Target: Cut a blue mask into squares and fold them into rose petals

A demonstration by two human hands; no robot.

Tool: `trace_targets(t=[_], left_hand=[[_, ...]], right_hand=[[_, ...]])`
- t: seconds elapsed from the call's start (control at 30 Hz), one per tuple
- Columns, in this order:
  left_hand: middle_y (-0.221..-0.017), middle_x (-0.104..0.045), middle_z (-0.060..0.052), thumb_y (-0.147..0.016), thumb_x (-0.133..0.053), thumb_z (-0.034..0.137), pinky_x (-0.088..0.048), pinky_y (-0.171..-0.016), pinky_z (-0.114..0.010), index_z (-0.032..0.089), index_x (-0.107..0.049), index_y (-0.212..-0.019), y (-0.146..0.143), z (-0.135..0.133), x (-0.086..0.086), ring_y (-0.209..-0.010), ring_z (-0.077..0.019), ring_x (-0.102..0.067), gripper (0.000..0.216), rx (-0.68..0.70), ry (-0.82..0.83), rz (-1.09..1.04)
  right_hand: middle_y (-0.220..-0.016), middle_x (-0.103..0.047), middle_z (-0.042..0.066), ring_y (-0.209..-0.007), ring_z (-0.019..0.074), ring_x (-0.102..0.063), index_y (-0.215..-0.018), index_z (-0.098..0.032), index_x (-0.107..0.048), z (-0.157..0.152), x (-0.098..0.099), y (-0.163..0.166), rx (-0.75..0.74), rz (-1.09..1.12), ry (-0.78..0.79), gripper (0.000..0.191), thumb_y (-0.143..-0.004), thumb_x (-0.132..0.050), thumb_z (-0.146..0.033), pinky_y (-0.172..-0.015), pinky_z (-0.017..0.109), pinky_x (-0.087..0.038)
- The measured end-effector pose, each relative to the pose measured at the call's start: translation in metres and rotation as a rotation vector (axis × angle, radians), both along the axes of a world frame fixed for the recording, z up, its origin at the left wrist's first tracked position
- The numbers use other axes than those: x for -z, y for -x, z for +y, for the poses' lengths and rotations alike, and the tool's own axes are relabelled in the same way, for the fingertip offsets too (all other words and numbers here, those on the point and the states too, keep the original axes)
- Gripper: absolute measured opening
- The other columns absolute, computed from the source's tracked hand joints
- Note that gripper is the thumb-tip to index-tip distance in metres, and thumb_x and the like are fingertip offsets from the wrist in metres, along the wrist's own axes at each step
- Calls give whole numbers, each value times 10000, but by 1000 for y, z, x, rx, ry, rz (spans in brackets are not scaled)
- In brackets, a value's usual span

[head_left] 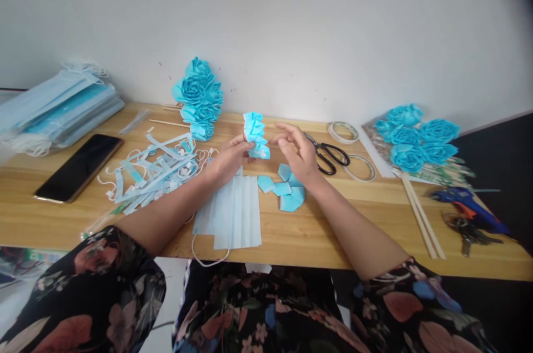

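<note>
Crinkled blue piece (257, 135) pinched in the left hand (227, 164), right hand (303, 156) hovering just beside it.
So the left fingers (240, 147) have it gripped by its lower left edge, up over the middle of the table (296, 239), and the right fingers (287, 130) are loosely spread, tips really near it. Just below the hands there's a little cluster of blue cut-outs (291, 201) next to a pale mask (238, 220). Further right: black-handled scissors (342, 156), two tape rolls, then a bunch of blue flowers (406, 135) and a blue glue gun (452, 196). Off left it's a tangled heap of mask strips (141, 175), another flower bunch (197, 92) behind, a phone (79, 167) and a mask stack (62, 103).
</note>
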State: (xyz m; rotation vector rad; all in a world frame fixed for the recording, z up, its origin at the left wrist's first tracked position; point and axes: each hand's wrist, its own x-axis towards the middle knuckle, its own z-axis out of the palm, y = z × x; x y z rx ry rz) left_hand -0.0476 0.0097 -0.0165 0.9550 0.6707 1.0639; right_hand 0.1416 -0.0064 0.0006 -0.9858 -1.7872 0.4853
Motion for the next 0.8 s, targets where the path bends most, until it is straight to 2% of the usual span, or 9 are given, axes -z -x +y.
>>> trace_targets(t=[0.13, 0.3, 0.43, 0.6, 0.8], left_hand=[[-884, -731, -56, -760, -726, 273, -534, -704, -263, 156, -644, -940, 1, 1, -4, -819, -172, -698, 229, -74, 57, -84], [-889, -737, -51, -763, -734, 259, -542, -730, -267, 153, -647, -923, 1, 1, -6, -804, -155, -691, 210, -76, 81, -128], [-871, -734, -51, -755, -748, 247, -554, -741, -278, 144, -645, -907, 0, 0, -5, -796, -158, -693, 210, -61, 79, -143], [-867, -734, -51, -753, -754, 241, -563, -755, -287, 146, -642, -882, 0, 0, -4, -801, -164, -699, 195, -51, 90, -140], [-845, -725, -48, -757, -755, 254, -566, -771, -291, 142, -642, -866, 0, 1, -3, -806, -160, -695, 193, -37, 83, -134]], right_hand=[[-992, -721, 49, -969, 230, -657, -1008, -260, -649, -1, -3, 3, 94, -84, -222, 132, -914, -564, -295, -906, 439, -519], [-1054, -718, 37, -1049, 257, -626, -876, -296, -695, 1, -5, 7, 41, -268, -376, 104, -878, -609, -238, -950, 499, -493], [-1124, -710, 41, -1111, 258, -601, -929, -299, -715, 6, 0, 6, 47, -288, -404, 121, -888, -624, -231, -981, 506, -485], [-1138, -710, 42, -1135, 274, -595, -976, -305, -711, 9, 6, 4, 74, -284, -340, 123, -890, -634, -260, -999, 530, -474], [-1130, -713, 44, -1119, 261, -609, -977, -294, -693, 10, 8, 4, 72, -298, -371, 105, -898, -631, -262, -990, 508, -484]])
